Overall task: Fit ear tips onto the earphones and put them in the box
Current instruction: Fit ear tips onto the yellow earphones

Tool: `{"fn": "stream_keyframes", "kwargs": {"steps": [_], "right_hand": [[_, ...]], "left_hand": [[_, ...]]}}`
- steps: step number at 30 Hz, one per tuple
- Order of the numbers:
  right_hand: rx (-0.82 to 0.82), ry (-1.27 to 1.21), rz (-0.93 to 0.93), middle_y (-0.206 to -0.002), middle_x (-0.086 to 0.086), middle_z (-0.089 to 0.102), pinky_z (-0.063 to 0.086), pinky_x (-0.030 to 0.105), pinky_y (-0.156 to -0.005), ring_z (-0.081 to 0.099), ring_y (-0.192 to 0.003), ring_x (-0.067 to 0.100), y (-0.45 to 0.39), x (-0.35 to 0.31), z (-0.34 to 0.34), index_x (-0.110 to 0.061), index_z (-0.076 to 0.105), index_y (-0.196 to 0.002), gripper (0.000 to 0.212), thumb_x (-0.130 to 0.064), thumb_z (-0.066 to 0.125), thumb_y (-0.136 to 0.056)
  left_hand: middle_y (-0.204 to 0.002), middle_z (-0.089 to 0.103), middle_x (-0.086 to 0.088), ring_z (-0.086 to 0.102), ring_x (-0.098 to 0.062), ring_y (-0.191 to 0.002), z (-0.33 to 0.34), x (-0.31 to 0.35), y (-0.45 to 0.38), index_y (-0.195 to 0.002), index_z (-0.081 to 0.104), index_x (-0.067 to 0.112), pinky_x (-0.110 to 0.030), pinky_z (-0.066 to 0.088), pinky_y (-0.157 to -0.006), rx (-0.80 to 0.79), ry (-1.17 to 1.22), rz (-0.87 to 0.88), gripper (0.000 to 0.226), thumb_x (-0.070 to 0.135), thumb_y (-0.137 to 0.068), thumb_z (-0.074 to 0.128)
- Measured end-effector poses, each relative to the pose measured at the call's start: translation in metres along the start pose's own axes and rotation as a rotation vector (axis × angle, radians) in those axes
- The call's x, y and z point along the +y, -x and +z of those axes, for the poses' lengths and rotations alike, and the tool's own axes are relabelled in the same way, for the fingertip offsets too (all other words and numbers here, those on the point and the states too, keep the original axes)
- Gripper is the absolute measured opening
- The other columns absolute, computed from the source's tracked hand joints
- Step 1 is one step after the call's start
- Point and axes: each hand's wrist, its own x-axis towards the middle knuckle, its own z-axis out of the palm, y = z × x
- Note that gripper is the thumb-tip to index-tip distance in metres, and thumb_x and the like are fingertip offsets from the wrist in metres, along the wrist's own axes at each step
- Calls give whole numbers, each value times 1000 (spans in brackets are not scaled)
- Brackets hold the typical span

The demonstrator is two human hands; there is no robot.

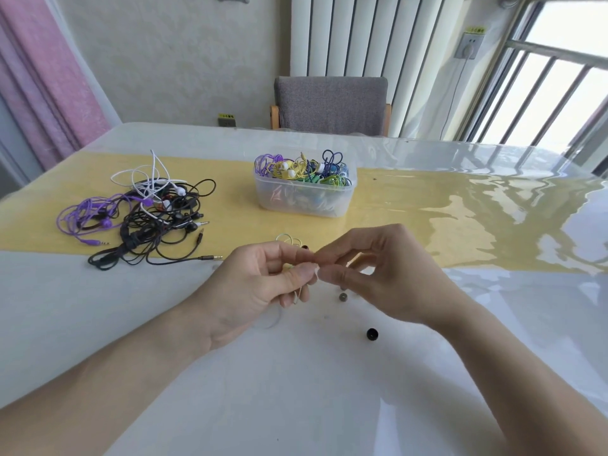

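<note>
My left hand (260, 284) pinches a pale earbud of a light yellow-green earphone (289, 240); its thin cord loops behind the hand and hangs below the fingers. My right hand (381, 274) meets it fingertip to fingertip, pinching something small against the earbud; what it holds is hidden by the fingers. A grey ear tip (343, 296) and a black ear tip (372, 334) lie loose on the white table below the hands. The clear plastic box (304, 200) beyond holds several coloured earphones.
A tangled pile of black, white and purple earphones (148, 218) lies at the left on the yellow runner (427, 218). A grey chair (330, 105) stands at the table's far edge. Glossy table cover reflects the window at the right.
</note>
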Motion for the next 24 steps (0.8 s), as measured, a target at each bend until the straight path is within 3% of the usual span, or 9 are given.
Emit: {"fn": "stream_keyframes", "kwargs": {"steps": [3, 6, 9, 12, 15, 21, 24], "right_hand": [[52, 294, 89, -82, -14, 74, 55, 21, -73, 68, -77, 0, -5, 10, -23, -27, 78, -98, 12, -20, 75, -88], [-11, 522, 233, -79, -15, 72, 56, 24, -75, 66, -75, -1, -5, 19, -45, -30, 77, -90, 10, -22, 75, -86], [-142, 515, 303, -76, -19, 72, 58, 25, -71, 65, -71, -5, -2, 22, -53, -35, 76, -83, 6, -30, 78, -83], [-171, 528, 315, -74, -19, 72, 59, 27, -70, 64, -70, -4, -1, 24, -54, -37, 75, -79, 12, -26, 80, -80], [-210, 515, 318, -73, -18, 72, 56, 21, -67, 63, -69, -4, 0, 24, -52, -36, 77, -78, 15, -21, 80, -79], [-228, 581, 308, -73, -18, 69, 49, 11, -60, 62, -71, -5, 0, 24, -48, -37, 75, -80, 13, -25, 74, -85], [-147, 568, 279, -79, -15, 70, 53, 19, -66, 64, -75, -1, 1, 20, -51, -35, 71, -81, 13, -25, 71, -89]], "left_hand": [[-82, 66, -11, 58, -20, -67, 0, 0, 0, -105, 68, -1, -21, 43, -53, 21, 3, 10, 32, 16, -78, 68], [-86, 67, -13, 62, -22, -68, 0, 0, 0, -106, 70, 1, -22, 42, -52, 33, 43, -10, 31, 19, -81, 65], [-88, 68, -13, 62, -18, -67, 1, 0, 0, -109, 70, 4, -21, 42, -53, 49, 89, -35, 33, 20, -82, 62], [-85, 67, -10, 59, -14, -67, 1, -1, 0, -110, 70, 3, -19, 43, -54, 43, 96, -39, 34, 19, -80, 61], [-83, 66, -9, 58, -14, -67, 0, -1, 1, -106, 72, 3, -18, 45, -56, 35, 113, -47, 34, 17, -76, 64], [-86, 68, -9, 62, -16, -69, -2, 1, 2, -109, 71, 2, -19, 48, -61, 19, 111, -40, 35, 9, -75, 63], [-86, 69, -10, 63, -17, -70, -1, 2, 3, -109, 70, 2, -21, 49, -61, 31, 90, -22, 37, 8, -73, 66]]}}
